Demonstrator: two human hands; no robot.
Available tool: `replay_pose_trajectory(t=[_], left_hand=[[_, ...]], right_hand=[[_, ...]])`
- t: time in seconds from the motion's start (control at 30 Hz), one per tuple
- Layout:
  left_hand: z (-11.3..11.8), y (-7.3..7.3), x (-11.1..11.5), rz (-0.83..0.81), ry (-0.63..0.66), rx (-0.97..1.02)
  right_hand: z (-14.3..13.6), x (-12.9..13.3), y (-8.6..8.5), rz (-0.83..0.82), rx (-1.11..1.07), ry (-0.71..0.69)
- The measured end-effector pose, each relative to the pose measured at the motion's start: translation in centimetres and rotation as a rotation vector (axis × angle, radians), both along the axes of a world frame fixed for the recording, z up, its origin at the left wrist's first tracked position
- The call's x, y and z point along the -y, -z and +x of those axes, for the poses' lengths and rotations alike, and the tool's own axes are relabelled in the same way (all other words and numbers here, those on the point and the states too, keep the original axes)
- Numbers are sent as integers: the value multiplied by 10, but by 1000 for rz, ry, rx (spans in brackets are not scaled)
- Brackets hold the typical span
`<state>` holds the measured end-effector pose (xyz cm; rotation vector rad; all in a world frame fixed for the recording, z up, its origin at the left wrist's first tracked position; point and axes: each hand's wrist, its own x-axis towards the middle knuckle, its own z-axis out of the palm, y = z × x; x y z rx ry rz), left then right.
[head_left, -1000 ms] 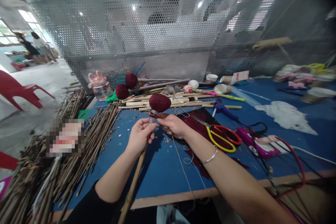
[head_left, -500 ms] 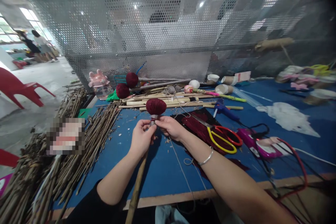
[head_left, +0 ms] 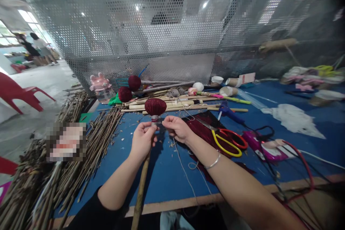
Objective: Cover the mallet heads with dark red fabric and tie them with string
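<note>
My left hand (head_left: 141, 142) is closed round a wooden stick (head_left: 142, 188), just below its top. A dark red cloth-covered ball (head_left: 155, 106) caps the stick, with grey string wound round its neck (head_left: 154, 118). Off to the right, my right hand (head_left: 177, 128) pinches the string (head_left: 159, 122), which runs taut from the neck to the fingertips. More string (head_left: 184, 167) hangs below this hand to the table edge. Dark red cloth (head_left: 205, 131) lies beside my right forearm, under scissors (head_left: 228, 143) with one yellow and one red handle.
Thin twigs (head_left: 88, 158) are heaped at the left. Pale sticks (head_left: 167, 106) and two more dark red balls (head_left: 124, 94) lie at the back, before a perforated metal screen (head_left: 140, 43). A blue glue gun (head_left: 228, 112) and purple power strip (head_left: 256, 145) sit at the right.
My right hand has drawn away from the ball's neck, pulling the string taut to the right. The ball and stick top have shifted slightly left and up with my left hand.
</note>
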<state>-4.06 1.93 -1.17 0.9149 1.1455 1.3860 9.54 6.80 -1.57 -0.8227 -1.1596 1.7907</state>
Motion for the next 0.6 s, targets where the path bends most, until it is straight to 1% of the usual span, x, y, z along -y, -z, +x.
replay_pose_trajectory(t=[0.1, 0.2, 0.27, 0.33, 0.4, 0.47, 0.53, 0.6], left_hand=[[0, -2, 0, 4, 71, 101], [0, -1, 0, -29, 143, 200], [0, 2, -2, -85, 184, 275], [-1, 5, -4, -194, 234, 313], [-2, 7, -5, -336, 274, 278], [-2, 8, -5, -419, 274, 204], [-1, 6, -3, -364, 207, 130], [0, 5, 1, -223, 124, 10]], right_hand=[[-1, -6, 6, -4, 16, -16], [-1, -9, 11, -29, -30, -108], [0, -9, 12, -63, -73, -202], [1, -8, 13, -87, -85, -251], [2, -7, 13, -81, -62, -215], [2, -6, 12, -64, -22, -146], [0, -4, 11, -59, 16, -100], [-3, -3, 10, -63, 44, -87]])
